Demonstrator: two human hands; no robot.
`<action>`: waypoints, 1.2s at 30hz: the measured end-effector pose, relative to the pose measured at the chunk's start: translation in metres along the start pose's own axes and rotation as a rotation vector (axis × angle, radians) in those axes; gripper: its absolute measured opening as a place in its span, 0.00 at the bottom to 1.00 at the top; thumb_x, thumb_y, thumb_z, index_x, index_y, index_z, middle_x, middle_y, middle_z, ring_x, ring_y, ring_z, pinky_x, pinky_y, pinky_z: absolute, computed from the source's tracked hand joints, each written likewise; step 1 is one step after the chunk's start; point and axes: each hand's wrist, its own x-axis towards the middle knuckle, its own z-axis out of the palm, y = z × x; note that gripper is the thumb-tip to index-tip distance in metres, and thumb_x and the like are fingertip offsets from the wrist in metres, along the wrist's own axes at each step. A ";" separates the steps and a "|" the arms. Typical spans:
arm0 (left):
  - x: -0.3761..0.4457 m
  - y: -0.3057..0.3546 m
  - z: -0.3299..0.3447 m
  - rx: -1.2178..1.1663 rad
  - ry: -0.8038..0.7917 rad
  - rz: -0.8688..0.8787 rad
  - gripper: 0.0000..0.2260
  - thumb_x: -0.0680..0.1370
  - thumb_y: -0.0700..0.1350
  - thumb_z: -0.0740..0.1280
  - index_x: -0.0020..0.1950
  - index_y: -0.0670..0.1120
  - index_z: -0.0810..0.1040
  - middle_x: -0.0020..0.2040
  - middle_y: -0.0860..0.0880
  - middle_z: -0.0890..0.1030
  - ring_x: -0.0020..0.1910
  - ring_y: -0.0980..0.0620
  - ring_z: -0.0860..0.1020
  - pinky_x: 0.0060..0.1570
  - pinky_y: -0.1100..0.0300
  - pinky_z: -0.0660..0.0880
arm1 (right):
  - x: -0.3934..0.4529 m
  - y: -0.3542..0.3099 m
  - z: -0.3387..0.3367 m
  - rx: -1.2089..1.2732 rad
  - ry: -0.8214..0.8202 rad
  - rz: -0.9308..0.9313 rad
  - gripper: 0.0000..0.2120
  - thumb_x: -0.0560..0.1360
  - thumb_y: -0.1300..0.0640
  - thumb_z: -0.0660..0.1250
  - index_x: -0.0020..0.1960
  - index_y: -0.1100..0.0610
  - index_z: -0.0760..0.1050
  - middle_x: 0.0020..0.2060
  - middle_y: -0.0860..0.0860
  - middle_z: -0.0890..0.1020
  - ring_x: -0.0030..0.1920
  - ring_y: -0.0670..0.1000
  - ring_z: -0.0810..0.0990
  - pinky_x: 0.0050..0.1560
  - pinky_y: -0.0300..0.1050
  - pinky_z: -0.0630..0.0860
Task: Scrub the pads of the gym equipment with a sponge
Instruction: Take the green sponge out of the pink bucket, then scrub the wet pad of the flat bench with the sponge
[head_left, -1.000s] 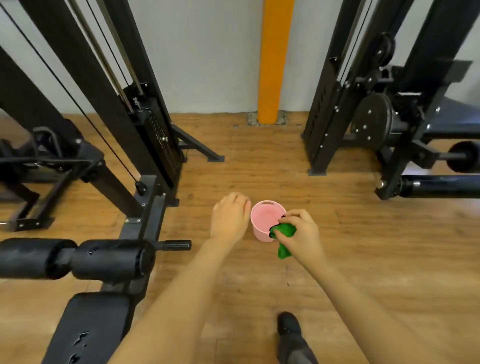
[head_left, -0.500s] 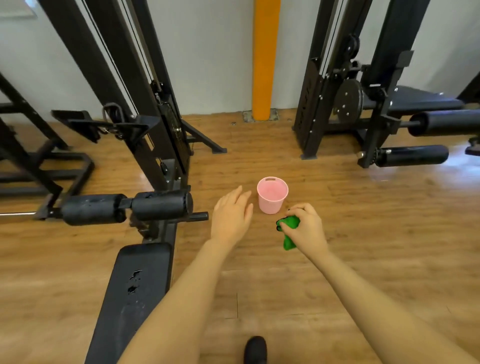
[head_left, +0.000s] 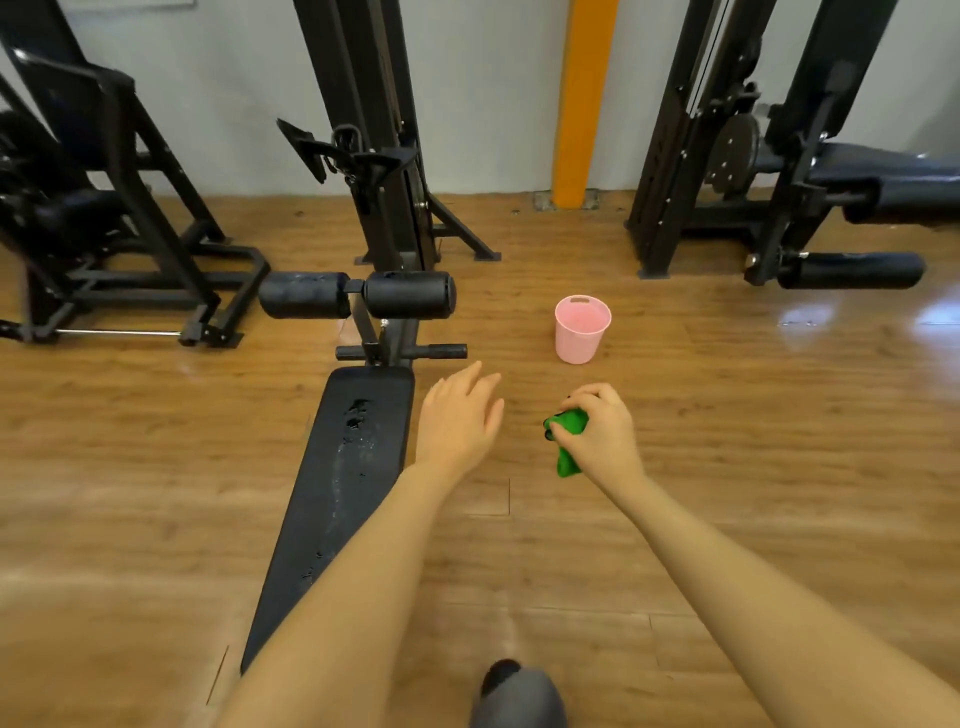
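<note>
Wooden gym floor (head_left: 727, 467), grey wall behind, orange post (head_left: 582, 98), black machines around. Long black bench pad (head_left: 353, 483) runs away from the viewer, narrow near end to wider far end, worn and wet-looking patches on top; two roller pads (head_left: 358, 295) lie crosswise just past its far end. Left hand (head_left: 457, 415) spread loose, holding nothing, beside the pad's far right edge. Right hand (head_left: 597, 431) clenched round green sponge (head_left: 567, 447), sponge's long axis roughly vertical, lower end hanging below the fist. Pink bucket (head_left: 582, 332) upright on floor, beyond both hands.
</note>
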 end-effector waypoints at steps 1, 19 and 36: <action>-0.013 -0.003 -0.006 0.001 0.001 0.001 0.19 0.81 0.50 0.60 0.71 0.47 0.71 0.73 0.45 0.69 0.71 0.47 0.67 0.71 0.49 0.61 | -0.013 -0.009 0.002 0.002 0.005 0.000 0.10 0.64 0.63 0.77 0.45 0.61 0.82 0.46 0.52 0.75 0.50 0.52 0.76 0.53 0.38 0.67; -0.215 -0.168 -0.122 -0.061 -0.115 0.185 0.19 0.83 0.51 0.57 0.73 0.48 0.69 0.75 0.46 0.66 0.73 0.48 0.63 0.72 0.49 0.59 | -0.223 -0.195 0.142 -0.029 0.320 0.260 0.09 0.68 0.63 0.75 0.47 0.61 0.80 0.48 0.53 0.73 0.54 0.55 0.74 0.55 0.40 0.66; -0.210 -0.307 -0.168 0.021 -0.211 0.355 0.19 0.83 0.51 0.55 0.73 0.48 0.68 0.75 0.48 0.65 0.74 0.50 0.62 0.73 0.51 0.56 | -0.241 -0.300 0.279 0.023 0.415 0.421 0.13 0.71 0.62 0.73 0.55 0.61 0.77 0.52 0.49 0.69 0.58 0.53 0.71 0.56 0.34 0.61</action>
